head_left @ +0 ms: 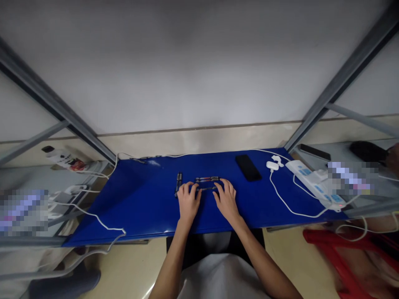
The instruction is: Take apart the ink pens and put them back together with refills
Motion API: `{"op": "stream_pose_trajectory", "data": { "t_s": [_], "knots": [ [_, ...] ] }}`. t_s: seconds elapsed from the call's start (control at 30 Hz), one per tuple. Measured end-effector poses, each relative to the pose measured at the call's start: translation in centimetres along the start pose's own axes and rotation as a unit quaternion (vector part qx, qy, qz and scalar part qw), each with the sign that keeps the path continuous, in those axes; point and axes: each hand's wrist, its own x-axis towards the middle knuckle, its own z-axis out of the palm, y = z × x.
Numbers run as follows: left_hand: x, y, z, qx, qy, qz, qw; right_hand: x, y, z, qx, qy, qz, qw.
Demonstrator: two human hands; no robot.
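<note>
On the blue tabletop [140,199], several slim pens lie in two groups. Two upright-running dark pens [178,182] are side by side, just left of my left hand [188,201]. Pens with grey and red parts [207,179] lie crosswise beyond the gap between my hands. Nearer to me, a thin dark pen [208,189] spans from my left fingertips to those of my right hand [226,199]. Both hands rest low over the table, and their thumbs and forefingers are at this pen's two ends. Whether the fingers press on it is too small to tell.
A black phone [248,167] lies right of my hands. Beyond it are a white earphone case [272,165] on a cable and a white power strip [316,185]. A bottle [65,159] lies on the left neighbouring table; a red stool [339,257] stands lower right.
</note>
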Motion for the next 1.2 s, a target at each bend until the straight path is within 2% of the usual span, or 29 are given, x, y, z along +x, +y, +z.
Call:
{"op": "stream_pose_trajectory", "data": {
  "t_s": [0.13, 0.27, 0.5, 0.6, 0.77, 1.0, 1.1, 1.2],
  "knots": [
    [-0.3, 0.9, 0.7, -0.027, -0.065, 0.075, 0.995, 0.0, 0.4, 0.3, -0.005, -0.009, 0.001, 1.000],
    [-0.3, 1.2, 1.0, -0.035, -0.107, 0.114, 0.987, 0.0, 0.6, 0.2, 0.021, -0.037, -0.020, 0.999],
    [-0.4, 1.2, 0.6, -0.023, -0.120, 0.131, 0.984, 0.2, 2.0, -0.3, 0.083, -0.128, -0.092, 0.984],
    [-0.4, 1.3, 0.4, -0.033, -0.129, 0.146, 0.980, 0.2, 2.7, -0.3, 0.107, -0.149, -0.117, 0.976],
    [-0.5, 1.3, 0.6, -0.042, -0.141, 0.144, 0.978, -0.1, 2.6, -0.4, 0.149, -0.116, -0.134, 0.973],
    [-0.5, 1.1, 0.8, -0.067, -0.163, 0.120, 0.977, -0.4, 2.1, -0.8, 0.114, -0.074, -0.155, 0.978],
    [-0.5, 1.1, 0.9, -0.065, -0.157, 0.118, 0.978, -0.2, 2.1, -0.8, 0.153, -0.076, -0.137, 0.976],
    [-0.6, 1.2, 0.8, -0.056, -0.155, 0.126, 0.978, 0.1, 1.9, -0.9, 0.211, -0.090, -0.089, 0.969]
  ]
}}
